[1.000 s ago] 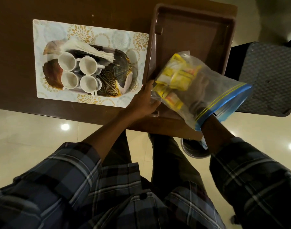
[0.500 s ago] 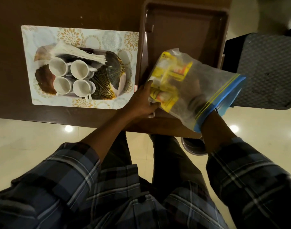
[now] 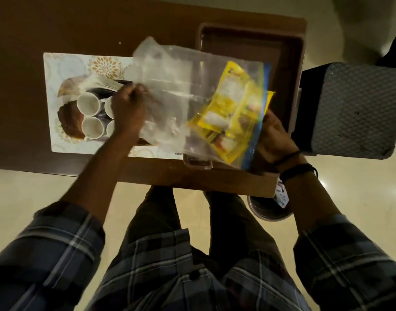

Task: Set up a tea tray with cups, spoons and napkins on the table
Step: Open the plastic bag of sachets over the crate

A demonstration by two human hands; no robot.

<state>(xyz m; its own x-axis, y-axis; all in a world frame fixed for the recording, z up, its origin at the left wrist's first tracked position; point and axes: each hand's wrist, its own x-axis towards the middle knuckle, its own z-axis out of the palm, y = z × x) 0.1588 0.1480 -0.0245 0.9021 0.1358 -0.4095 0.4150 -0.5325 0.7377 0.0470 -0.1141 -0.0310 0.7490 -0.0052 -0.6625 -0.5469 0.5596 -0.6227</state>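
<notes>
A patterned tea tray lies on a floral placemat and carries several white cups, with a stack of napkins at its far edge. Over the tray's right part, my left hand pinches the closed bottom end of a clear zip bag and hides part of two cups. My right hand grips the bag's blue zip mouth. Yellow sachets are bunched against that mouth, and one pokes out past it. No spoons show.
A deep brown plastic tray sits on the dark wooden table to the right of the placemat, partly under the bag. A black mesh-topped seat stands off the table's right end. On the floor by my right leg is a round container.
My right hand has come out of the bag and now holds its mouth. My left hand lifted the bag's bottom end leftward over the cups, and the sachets slid toward the zip.
</notes>
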